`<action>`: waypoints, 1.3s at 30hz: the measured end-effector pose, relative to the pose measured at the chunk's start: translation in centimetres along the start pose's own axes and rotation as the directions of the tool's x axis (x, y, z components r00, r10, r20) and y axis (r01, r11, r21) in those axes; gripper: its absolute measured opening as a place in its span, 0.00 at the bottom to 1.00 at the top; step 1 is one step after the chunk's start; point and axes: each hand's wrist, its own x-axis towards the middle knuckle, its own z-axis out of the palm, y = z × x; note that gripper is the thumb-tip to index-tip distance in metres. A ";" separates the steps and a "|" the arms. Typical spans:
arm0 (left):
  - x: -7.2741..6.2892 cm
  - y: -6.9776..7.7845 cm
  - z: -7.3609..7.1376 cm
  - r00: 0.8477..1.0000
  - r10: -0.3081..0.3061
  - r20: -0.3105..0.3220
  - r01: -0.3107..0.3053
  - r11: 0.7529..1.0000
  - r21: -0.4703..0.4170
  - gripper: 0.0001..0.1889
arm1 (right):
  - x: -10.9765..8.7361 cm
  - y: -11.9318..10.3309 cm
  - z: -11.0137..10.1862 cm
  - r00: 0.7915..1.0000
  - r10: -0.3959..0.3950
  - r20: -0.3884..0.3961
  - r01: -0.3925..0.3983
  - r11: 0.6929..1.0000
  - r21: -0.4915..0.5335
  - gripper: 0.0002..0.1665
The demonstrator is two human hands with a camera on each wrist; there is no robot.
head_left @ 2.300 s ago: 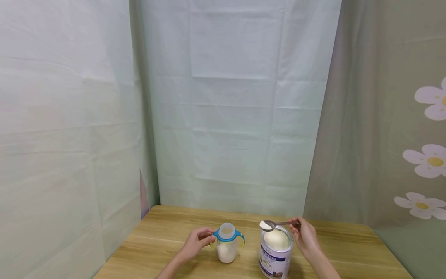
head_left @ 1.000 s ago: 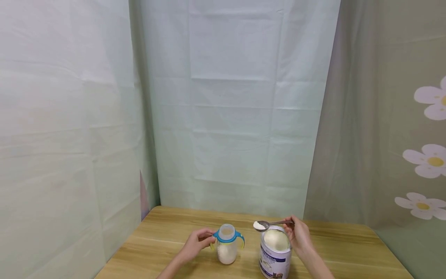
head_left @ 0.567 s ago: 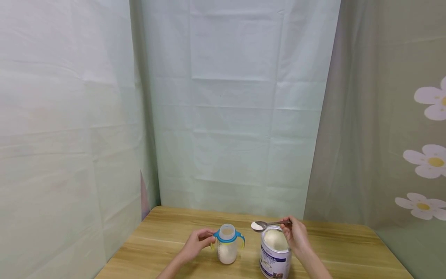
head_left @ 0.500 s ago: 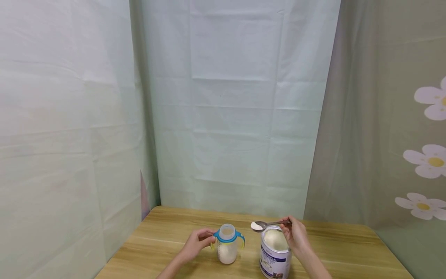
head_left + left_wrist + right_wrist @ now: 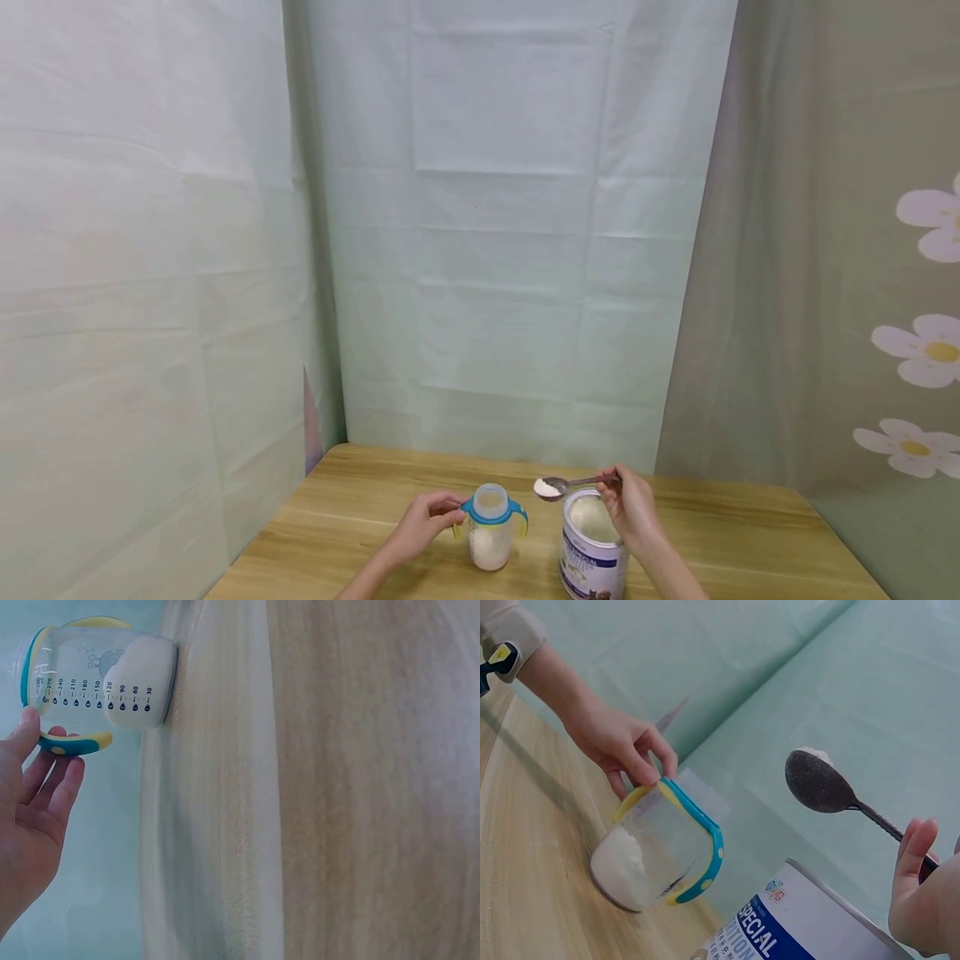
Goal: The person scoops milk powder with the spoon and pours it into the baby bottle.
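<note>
My left hand (image 5: 426, 527) pinches the near-side handle of a clear baby bottle (image 5: 491, 542) with a blue collar. The bottle stands upright on the table, open at the top, with white powder in its lower part; in the left wrist view the bottle (image 5: 79, 690) shows its printed scale. My right hand (image 5: 636, 510) grips a dark metal spoon (image 5: 581, 482) by its handle. White powder (image 5: 546, 488) is heaped on the bowl, level, in the air between bottle and can. Below the right hand stands an open milk powder can (image 5: 591, 565) with a purple-and-white label; its rim is partly hidden by the fingers.
The wooden table (image 5: 390, 475) carries the bottle and can side by side, a short gap between them. Pale cloth (image 5: 495, 333) hangs behind and on both sides, with printed flowers (image 5: 918, 354) on the right.
The right hand has carried the loaded spoon leftward, from over the can toward the bottle, moving only slightly in the last half second. The left hand and bottle stay in place.
</note>
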 end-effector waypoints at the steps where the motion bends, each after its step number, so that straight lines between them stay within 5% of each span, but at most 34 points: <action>1: 0.0 0.0 0.0 1.000 0.003 -0.001 -0.003 1.000 0.013 0.14 | 0.0 0.0 0.0 1.000 0.000 0.003 0.000 1.000 0.000 0.21; 17: -0.1 0.1 0.2 0.999 0.033 -0.016 -0.032 0.997 0.072 0.11 | -0.2 0.6 1.0 1.000 0.001 0.019 -0.001 1.000 -0.001 0.21; 39: -0.1 0.0 0.3 1.000 0.026 -0.011 -0.026 0.999 0.037 0.13 | -0.2 1.2 2.1 0.999 -0.010 0.039 0.014 0.996 -0.093 0.19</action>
